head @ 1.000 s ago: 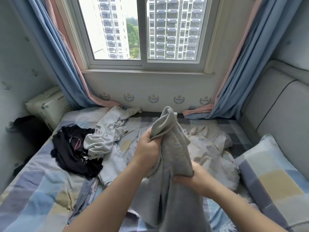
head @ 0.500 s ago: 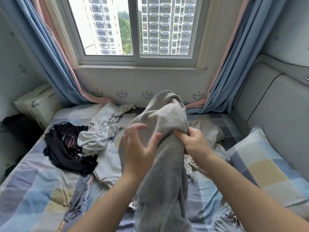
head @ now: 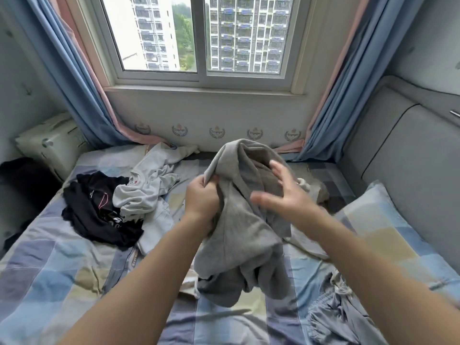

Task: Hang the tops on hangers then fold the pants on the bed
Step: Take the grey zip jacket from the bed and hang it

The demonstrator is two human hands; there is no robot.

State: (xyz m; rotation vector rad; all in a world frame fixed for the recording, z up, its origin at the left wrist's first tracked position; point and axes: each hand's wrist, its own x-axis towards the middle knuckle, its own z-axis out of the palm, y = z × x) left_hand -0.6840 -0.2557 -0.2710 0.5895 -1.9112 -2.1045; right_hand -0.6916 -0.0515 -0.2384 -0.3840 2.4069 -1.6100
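Grey garment (head: 245, 235) hangs between the hands. Left hand (head: 202, 202) grips its nine-o'clock edge; right hand (head: 288, 198), at three o'clock, splays its fingers, holding nothing.

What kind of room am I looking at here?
Most likely a bedroom, probably in a high-rise flat: a bed with a checked sheet and a pillow, loose clothes such as a black garment heaped on it, and a curtained window facing apartment towers.

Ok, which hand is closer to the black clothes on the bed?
Left. The left hand, gripping the grey garment, sits right of the black clothes; the right hand hovers open farther right.
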